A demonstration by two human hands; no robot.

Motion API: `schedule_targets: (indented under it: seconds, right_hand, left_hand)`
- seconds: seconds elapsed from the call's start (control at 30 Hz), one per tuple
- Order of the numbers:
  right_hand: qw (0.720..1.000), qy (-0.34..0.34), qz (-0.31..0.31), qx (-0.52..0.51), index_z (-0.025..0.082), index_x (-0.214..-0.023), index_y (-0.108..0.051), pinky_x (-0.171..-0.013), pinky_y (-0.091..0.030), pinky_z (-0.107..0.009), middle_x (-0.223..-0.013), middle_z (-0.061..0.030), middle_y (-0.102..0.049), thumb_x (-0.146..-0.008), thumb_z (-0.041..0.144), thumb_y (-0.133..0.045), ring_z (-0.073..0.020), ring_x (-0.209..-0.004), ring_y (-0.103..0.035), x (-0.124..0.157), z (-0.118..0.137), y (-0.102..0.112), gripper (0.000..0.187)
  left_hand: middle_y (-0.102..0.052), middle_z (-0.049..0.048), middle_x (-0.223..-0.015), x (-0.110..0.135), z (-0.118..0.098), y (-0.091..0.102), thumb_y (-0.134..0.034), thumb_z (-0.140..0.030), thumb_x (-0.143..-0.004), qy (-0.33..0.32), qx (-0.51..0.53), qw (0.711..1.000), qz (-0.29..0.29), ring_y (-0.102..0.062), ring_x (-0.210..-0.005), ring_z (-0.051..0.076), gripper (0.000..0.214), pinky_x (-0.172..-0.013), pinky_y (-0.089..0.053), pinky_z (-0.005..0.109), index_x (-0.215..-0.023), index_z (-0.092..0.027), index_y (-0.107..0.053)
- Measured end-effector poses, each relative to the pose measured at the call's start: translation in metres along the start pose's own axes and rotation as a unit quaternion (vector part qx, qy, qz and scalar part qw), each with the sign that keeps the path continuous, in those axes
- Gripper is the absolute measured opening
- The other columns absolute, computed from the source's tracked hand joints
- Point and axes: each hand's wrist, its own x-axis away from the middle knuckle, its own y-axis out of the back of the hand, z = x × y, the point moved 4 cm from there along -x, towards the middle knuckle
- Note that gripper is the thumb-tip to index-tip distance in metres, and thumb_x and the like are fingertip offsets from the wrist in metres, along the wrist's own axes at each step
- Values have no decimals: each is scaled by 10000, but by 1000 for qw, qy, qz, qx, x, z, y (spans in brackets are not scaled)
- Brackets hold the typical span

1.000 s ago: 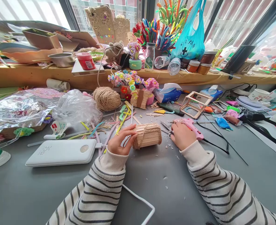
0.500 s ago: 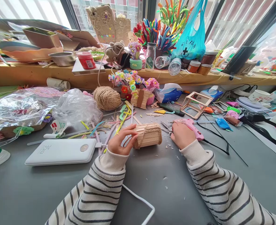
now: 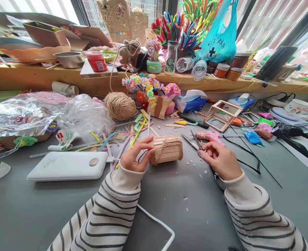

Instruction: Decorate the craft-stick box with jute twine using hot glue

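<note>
My left hand (image 3: 135, 155) grips the left end of a small barrel (image 3: 167, 150) of wooden craft sticks bound with twine, lying on its side on the grey table. To its right, my right hand (image 3: 220, 158) is closed around the middle of a pair of scissors (image 3: 194, 142). The metal blades stand apart and point away from me toward the left. Part of the dark handles shows below my palm; the rest is hidden. Just behind that hand lies a pink hot glue gun (image 3: 210, 137) with a black cord.
A white power bank (image 3: 67, 166) with a cable lies at left. Behind are a twine ball (image 3: 120, 105), plastic wrap (image 3: 84, 115), pipe-cleaner flowers (image 3: 143, 84) and a stick frame (image 3: 223, 115). Scraps litter the table (image 3: 180, 216). A crowded shelf (image 3: 91, 83) runs along the window.
My right hand was lower over the scissors beside the glue gun; it has moved right and toward me, lifting the scissors, whose blades now spread. My left hand keeps its hold on the barrel.
</note>
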Motion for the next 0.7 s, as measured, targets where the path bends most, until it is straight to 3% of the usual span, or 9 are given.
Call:
schedule_targets:
  seconds: [0.03,0.1,0.2,0.37,0.5,0.6,0.7]
  right_hand:
    - [995,-29,40,-83,192,-669,-534,-450,-319,-245,-511,27,-464,-657,404,-600,-105,-462,-404,5,0,-5,223]
    - [958,-60,144,-240,185,-666,-534,-420,-273,-232,-547,17,-475,-644,455,-623,-87,-462,-370,18,5,-21,285]
    - [900,-68,221,-370,155,-696,-585,-410,-188,-231,-503,45,-402,-678,515,-602,-56,-429,-253,34,17,-44,360]
    - [829,-36,367,-422,159,-518,-481,-412,-171,-228,-450,63,-344,-626,686,-552,-43,-409,-246,47,39,-74,543]
    - [763,-5,459,-456,159,-527,-473,-379,-169,-220,-405,80,-325,-595,794,-436,-35,-359,-236,51,58,-87,641]
    - [727,-35,484,-486,156,-568,-471,-342,-124,-210,-384,107,-286,-563,832,-394,-20,-328,-161,52,66,-94,680]
    - [717,-44,481,-503,154,-571,-461,-333,-108,-203,-397,105,-300,-569,829,-395,-10,-322,-145,51,68,-98,678]
  left_hand:
    - [-670,67,-1041,0,0,0,-575,-212,-790,3,-1,1000,1,-646,-933,172,54,-866,-521,316,-819,-184,-610]
    - [-668,65,-1048,0,0,0,-576,-210,-790,5,3,1000,-1,-643,-942,174,53,-873,-517,317,-823,-185,-608]
    - [-666,63,-1054,1,0,0,-578,-207,-789,6,11,1000,-7,-642,-944,172,49,-875,-515,312,-824,-190,-606]
    - [-673,68,-1033,2,0,-1,-574,-228,-794,23,14,1000,-5,-645,-932,174,54,-869,-515,318,-816,-189,-604]
    - [-673,72,-1034,2,-1,0,-566,-235,-800,28,13,1000,-1,-644,-935,175,69,-873,-514,318,-816,-179,-602]
    - [-669,73,-1042,2,-2,0,-561,-233,-803,25,11,1000,2,-641,-944,173,71,-875,-514,316,-820,-176,-599]
    - [-669,66,-1045,2,-2,0,-563,-216,-800,26,8,1000,7,-639,-947,167,55,-875,-513,302,-824,-180,-597]
